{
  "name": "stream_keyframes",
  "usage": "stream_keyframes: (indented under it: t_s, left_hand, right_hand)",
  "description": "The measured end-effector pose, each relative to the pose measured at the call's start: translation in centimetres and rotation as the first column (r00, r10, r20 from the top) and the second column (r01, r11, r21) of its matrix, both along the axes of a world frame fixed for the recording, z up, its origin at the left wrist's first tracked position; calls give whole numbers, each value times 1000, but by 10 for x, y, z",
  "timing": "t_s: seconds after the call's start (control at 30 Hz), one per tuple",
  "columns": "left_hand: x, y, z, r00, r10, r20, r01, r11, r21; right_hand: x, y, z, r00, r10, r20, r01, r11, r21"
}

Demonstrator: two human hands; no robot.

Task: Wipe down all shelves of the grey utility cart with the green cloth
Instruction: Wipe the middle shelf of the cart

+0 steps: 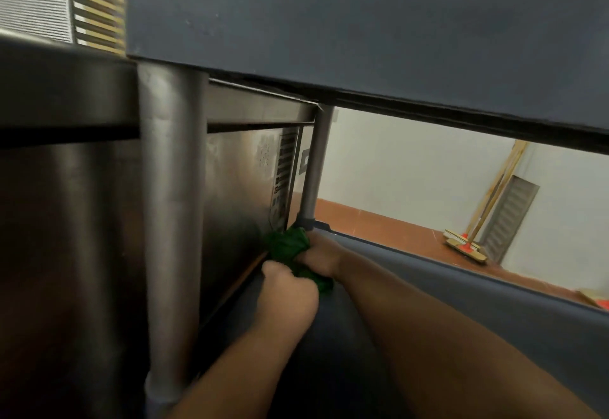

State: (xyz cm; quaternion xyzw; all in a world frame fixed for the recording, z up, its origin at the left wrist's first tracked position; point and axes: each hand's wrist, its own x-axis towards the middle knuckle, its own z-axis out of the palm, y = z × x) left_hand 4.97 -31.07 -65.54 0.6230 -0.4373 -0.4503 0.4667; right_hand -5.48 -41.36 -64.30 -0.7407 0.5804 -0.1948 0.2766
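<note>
I look in between two shelves of the grey utility cart (461,273). The upper shelf's side (329,16) fills the top of the view. The green cloth (286,244) is bunched in the far left corner of the lower shelf, beside the far cart post (314,168). My right hand (318,255) grips the cloth from the right. My left hand (288,293) is curled round the cloth's near end. Both forearms reach in over the lower shelf, whose floor is dark and partly hidden.
A thick metal cart post (171,221) stands close at the left. A stainless steel appliance (237,188) sits just beyond the cart's left side. Past the far rim lie a red tiled floor (379,224), a white wall, and brooms (464,242) leaning at the right.
</note>
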Motion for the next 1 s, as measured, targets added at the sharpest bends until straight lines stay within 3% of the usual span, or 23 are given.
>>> stream_keyframes:
  t_s: [0.07,0.17,0.27,0.5,0.73,0.9,1.0]
  left_hand:
    - [11,30,-6,999,-15,-43,12,998,-62]
    - [35,64,-22,997,12,81,3,983,-186]
    - [42,76,-23,993,114,39,-95,941,-326]
    - [41,87,-25,951,278,132,-181,852,-491]
    - [41,82,-24,950,278,143,-171,844,-509]
    - [42,82,-22,956,220,196,-123,902,-415]
    - [39,83,-21,966,120,228,-23,922,-386]
  right_hand:
    - [6,13,6,1000,-19,14,19,1000,-3]
    - [16,36,8,999,-26,19,27,999,-45]
    - [21,57,10,1000,-6,9,6,999,-37]
    - [31,122,13,987,82,-135,-95,992,-88]
    - [11,137,3,990,22,-138,-46,984,-171]
    - [-45,132,-14,950,-284,-129,255,945,-206]
    - [-85,142,-20,912,-383,-145,347,911,-223]
